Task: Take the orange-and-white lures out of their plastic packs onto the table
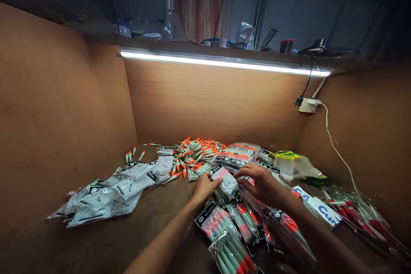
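Beneath a lit tube lamp (224,61), the left hand (204,186) and right hand (260,183) flank a small clear packet (227,183) among bagged orange-tipped floats (233,251) on the dark worktop (157,227), with loose floats (202,153) heaped behind and white-carded packets (112,197) lying to the left.

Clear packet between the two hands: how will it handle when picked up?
The packet is likely slippery, since its plastic film glints. That film probably flexes, judging by its wrinkles. It seems unlikely to roll, given its roughly rectangular outline between the left hand and the right hand.
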`<state>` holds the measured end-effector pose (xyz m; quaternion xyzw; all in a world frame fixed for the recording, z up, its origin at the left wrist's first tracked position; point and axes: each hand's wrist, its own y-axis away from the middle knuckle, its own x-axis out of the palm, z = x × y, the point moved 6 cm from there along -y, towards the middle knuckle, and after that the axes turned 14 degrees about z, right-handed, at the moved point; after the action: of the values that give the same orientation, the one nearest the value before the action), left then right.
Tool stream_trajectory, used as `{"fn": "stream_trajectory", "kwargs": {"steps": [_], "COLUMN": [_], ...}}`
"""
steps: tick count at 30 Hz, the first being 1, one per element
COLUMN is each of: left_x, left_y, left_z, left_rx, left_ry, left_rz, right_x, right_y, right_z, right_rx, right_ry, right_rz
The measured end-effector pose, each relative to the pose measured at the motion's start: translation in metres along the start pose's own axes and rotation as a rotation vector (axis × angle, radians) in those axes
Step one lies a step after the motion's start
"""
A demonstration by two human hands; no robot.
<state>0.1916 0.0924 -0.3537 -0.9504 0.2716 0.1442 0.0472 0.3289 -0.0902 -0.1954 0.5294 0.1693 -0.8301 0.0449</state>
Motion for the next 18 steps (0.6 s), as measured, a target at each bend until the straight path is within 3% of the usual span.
{"fn": "stream_trajectory", "kwargs": {"steps": [4,7,10,14,18], "left_x": [0.005,-0.017,-0.048,-0.068,-0.062], "left_y": [-0.001,0.011,0.024,0.037,0.046], "left_z": [0.005,0.009,0.009,0.008,0.005], "left_rx": [-0.065,-0.073,-0.065,-0.066,0.014], "left_ry": [0.272,0.431,0.568,0.774,0.867], "left_rz": [0.087,0.169,0.174,0.180,0.120], "right_x": [0.008,0.014,0.017,0.023,0.041], "right_y": [0.010,0.017,0.013,-0.016,-0.060], "right_z": [-0.005,-0.022,-0.028,-0.015,-0.010], "right_rx": [0.058,0.127,0.135,0.076,0.103], "right_ry": [-0.056,-0.070,-0.072,-0.108,-0.127], "right_rz": [-0.066,-0.070,-0.050,-0.018,0.055]}}
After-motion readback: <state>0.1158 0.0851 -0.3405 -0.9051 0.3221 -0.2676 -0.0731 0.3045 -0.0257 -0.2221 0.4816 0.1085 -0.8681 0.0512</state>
